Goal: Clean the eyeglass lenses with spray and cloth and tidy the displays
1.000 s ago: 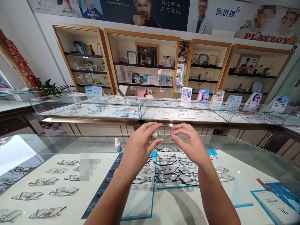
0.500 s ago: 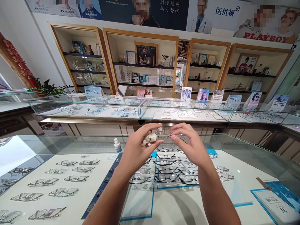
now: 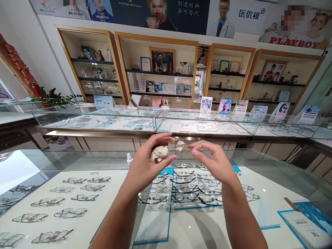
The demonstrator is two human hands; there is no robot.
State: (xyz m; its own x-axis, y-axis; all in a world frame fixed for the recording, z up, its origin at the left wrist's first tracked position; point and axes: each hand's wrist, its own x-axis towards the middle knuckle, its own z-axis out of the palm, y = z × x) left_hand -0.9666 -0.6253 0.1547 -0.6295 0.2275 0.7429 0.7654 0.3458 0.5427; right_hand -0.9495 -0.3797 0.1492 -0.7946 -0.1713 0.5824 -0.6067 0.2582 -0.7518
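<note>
My right hand [image 3: 216,162] pinches a thin-rimmed pair of eyeglasses [image 3: 184,147] between thumb and fingers, above the glass display counter. A pale tag or sticker seems to be on one lens. My left hand [image 3: 142,165] has a crumpled whitish cloth [image 3: 160,153] tucked against its palm. Its thumb and forefinger are spread apart, just left of the eyeglasses, and do not seem to touch them. Below both hands, rows of dark-framed glasses [image 3: 184,188] lie inside the counter.
A small white bottle [image 3: 129,159] stands behind my left wrist, partly hidden. More glasses [image 3: 70,212] lie in rows at left. A printed card [image 3: 301,221] is at right. Across the aisle runs a second glass counter [image 3: 124,122] with upright cards, before wall shelves [image 3: 159,71].
My left hand has moved slightly left, its thumb and forefinger coming away from the eyeglasses. The eyeglasses have turned in my right hand. More of the cloth shows, and the bottle is now partly covered.
</note>
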